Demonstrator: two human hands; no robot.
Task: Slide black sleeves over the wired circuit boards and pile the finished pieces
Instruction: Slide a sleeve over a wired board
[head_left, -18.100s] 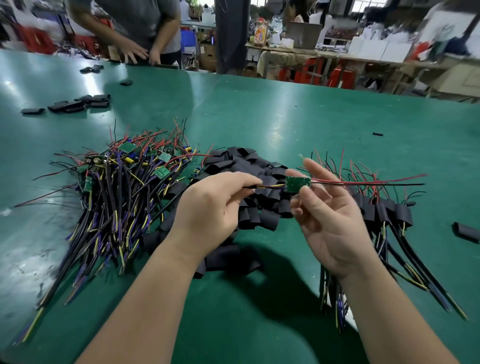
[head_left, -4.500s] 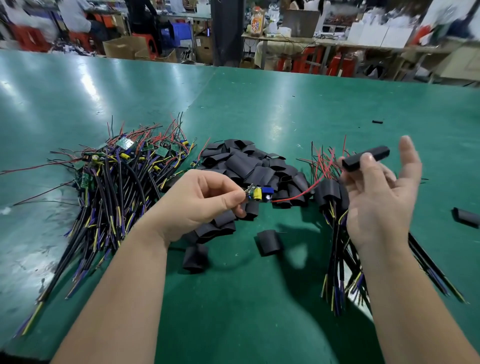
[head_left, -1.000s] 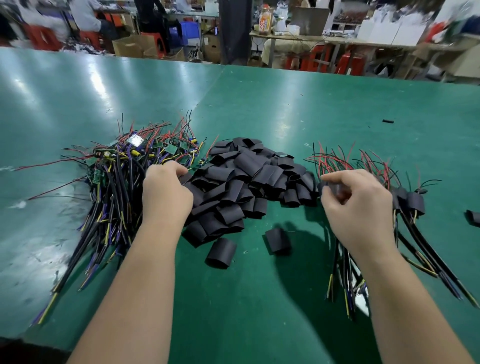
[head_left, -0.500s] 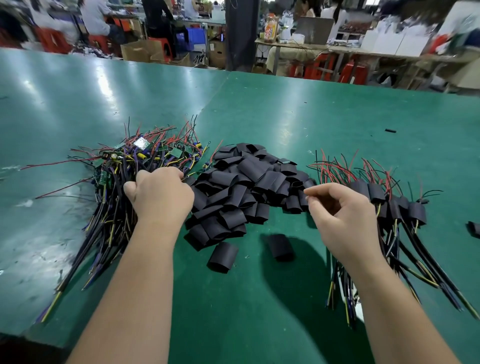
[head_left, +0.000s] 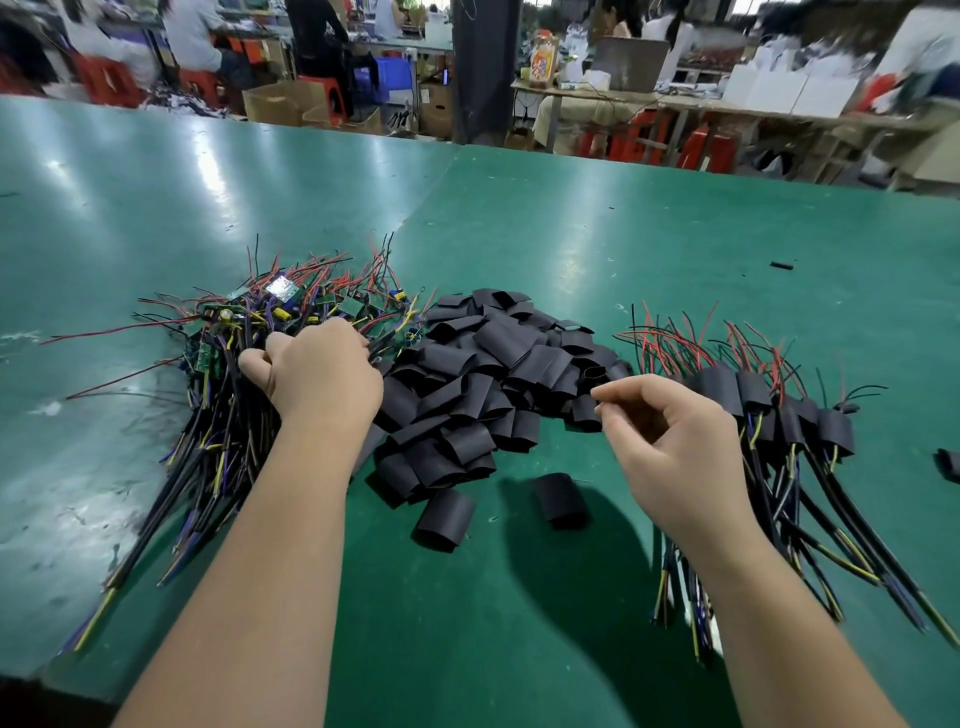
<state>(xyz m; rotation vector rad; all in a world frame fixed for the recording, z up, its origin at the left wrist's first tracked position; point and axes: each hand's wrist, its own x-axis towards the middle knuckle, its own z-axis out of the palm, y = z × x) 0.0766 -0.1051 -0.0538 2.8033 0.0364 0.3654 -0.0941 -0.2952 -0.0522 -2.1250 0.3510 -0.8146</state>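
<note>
A worker's left hand (head_left: 319, 376) curls into the tangled wired circuit boards (head_left: 249, 332), grip hidden, the right hand (head_left: 670, 452) loosely curled and empty beside the central heap of black sleeves (head_left: 493, 374) on the worktop (head_left: 519, 234): light, floppy tubes likely best pinched at an open mouth.

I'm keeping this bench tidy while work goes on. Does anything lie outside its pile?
Yes. One loose sleeve and a second sleeve lie on the table just in front of the sleeve heap, off its edge. A third sleeve lies alone at the far right. Nothing looks damaged.
</note>
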